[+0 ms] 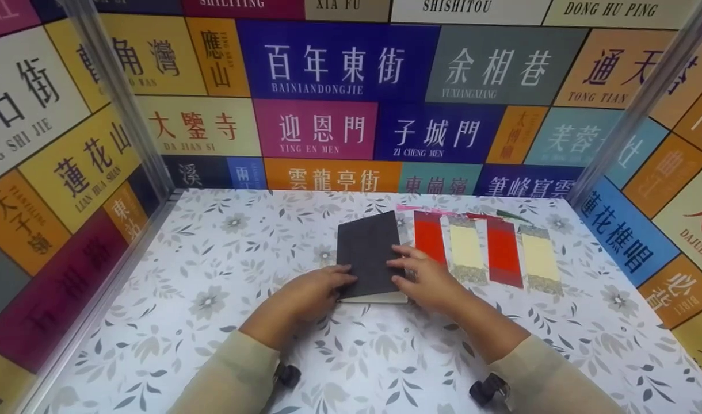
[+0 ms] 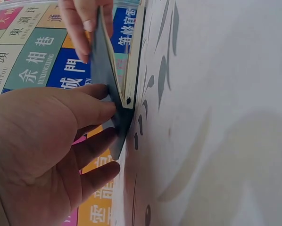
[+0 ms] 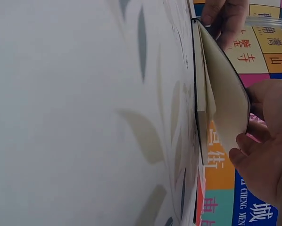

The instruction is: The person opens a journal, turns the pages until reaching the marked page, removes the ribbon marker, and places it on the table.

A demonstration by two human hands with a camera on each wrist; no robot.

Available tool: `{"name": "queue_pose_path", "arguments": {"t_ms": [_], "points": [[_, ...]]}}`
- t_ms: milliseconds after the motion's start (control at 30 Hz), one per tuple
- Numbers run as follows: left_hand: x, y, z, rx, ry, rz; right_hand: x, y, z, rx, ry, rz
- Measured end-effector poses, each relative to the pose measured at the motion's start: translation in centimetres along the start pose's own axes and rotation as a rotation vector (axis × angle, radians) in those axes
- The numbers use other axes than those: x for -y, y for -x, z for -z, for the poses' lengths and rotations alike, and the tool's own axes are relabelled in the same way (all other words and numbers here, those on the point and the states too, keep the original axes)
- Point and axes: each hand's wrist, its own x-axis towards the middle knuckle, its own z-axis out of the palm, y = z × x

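Observation:
A black-covered notebook (image 1: pixel 367 253) lies on the table, its front cover raised at the right so the pale pages (image 3: pixel 202 89) show beneath. My right hand (image 1: pixel 426 279) holds the cover's free edge, its fingertips over the dark outer face. From the left, my left hand (image 1: pixel 313 292) rests at the spine side; its thumb and fingertips touch the cover near the lower corner, as the left wrist view shows. Right of the notebook lie two red bookmarks (image 1: pixel 503 253) and two cream ones (image 1: pixel 466 247) in a row, with tassels at their top ends.
A white tablecloth (image 1: pixel 213 253) with grey leaves and flowers covers the table. Colourful panels with place names (image 1: pixel 339 63) stand behind and on both sides, with clear strips (image 1: pixel 121 109) at the corners. A dark wrist device (image 1: pixel 489 388) sits by each sleeve.

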Motion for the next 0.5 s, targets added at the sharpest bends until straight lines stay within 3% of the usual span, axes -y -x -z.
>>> {"name": "queue_pose_path", "arguments": {"t_ms": [333,500], "points": [[0.1,-0.3,-0.3,0.025,-0.009,0.026,-1.2,-0.3,-0.3,0.12,0.107,0.026],[-0.1,-0.2,-0.3,0.034,-0.024,0.022,-1.1,-0.2,-0.5,0.185,0.147,-0.017]]}}
